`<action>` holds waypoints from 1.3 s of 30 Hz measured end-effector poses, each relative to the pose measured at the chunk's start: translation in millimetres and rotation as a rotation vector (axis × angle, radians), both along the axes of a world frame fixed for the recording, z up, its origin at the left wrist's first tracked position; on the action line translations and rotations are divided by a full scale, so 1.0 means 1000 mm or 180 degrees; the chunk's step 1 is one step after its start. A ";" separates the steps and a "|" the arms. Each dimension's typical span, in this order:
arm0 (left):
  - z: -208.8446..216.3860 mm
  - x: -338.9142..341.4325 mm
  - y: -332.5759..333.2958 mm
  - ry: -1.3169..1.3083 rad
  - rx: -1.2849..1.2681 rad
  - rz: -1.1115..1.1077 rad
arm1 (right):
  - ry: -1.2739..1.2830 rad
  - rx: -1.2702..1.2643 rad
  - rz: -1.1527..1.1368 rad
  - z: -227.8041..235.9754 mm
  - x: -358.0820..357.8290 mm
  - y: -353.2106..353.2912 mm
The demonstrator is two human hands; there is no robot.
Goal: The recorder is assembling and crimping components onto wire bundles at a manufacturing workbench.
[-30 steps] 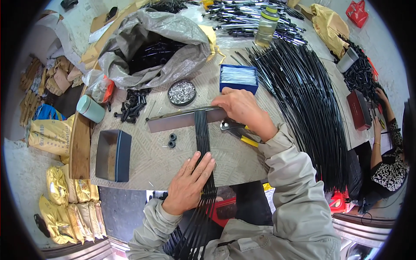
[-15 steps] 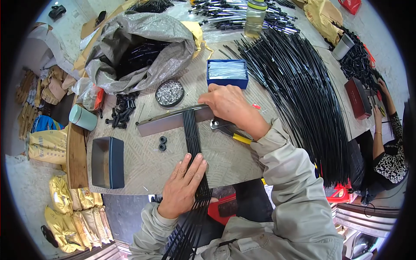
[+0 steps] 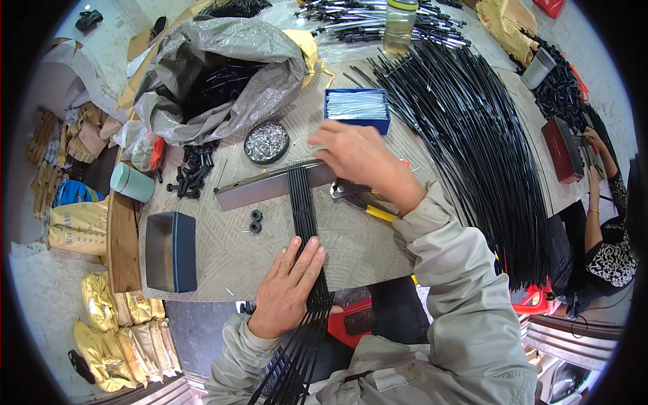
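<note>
My left hand (image 3: 287,287) lies with straight fingers flat on a row of thin black strands (image 3: 302,202) side by side, pressing them near the table's front edge. Their far ends lie across a long grey metal bar (image 3: 253,191), and their near ends fan out over my lap. Above the bar's right end is my right hand (image 3: 361,158), smeared by motion, its fingers pointing left. I cannot tell whether it holds anything. Close under that wrist lie pliers (image 3: 347,192) with yellow-and-black handles. Just behind the hand stands a blue box (image 3: 356,108) of thin pale sticks.
Around the bar are a round dish (image 3: 266,143) of small shiny pieces, black bolt-like parts (image 3: 194,172), two black rings (image 3: 256,221) and a dark open box (image 3: 171,253). A grey sack (image 3: 223,74) stands behind; long black strands (image 3: 472,162) cover the right. Another person's hands (image 3: 594,158) work at far right.
My right hand has lifted off the bar's right end and its fingers have shifted upward. My left hand stays on the strands.
</note>
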State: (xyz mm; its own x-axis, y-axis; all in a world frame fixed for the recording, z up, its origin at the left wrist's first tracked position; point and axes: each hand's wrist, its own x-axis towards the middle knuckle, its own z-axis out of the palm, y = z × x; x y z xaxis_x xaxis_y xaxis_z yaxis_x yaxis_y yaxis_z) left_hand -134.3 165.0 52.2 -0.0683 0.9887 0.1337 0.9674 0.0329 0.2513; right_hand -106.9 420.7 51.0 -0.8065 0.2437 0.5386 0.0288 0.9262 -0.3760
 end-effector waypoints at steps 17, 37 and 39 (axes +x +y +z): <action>-0.006 0.001 -0.006 0.0087 0.0584 -0.0030 | -0.0718 0.1143 -0.0548 0.022 -0.009 0.088; -0.004 0.006 -0.021 0.0465 0.0376 -0.0037 | 0.0855 -0.3566 0.1114 0.095 0.080 -0.052; 0.006 0.008 -0.020 0.0006 0.0653 -0.0164 | 0.0841 -0.3051 0.0868 0.109 0.115 -0.088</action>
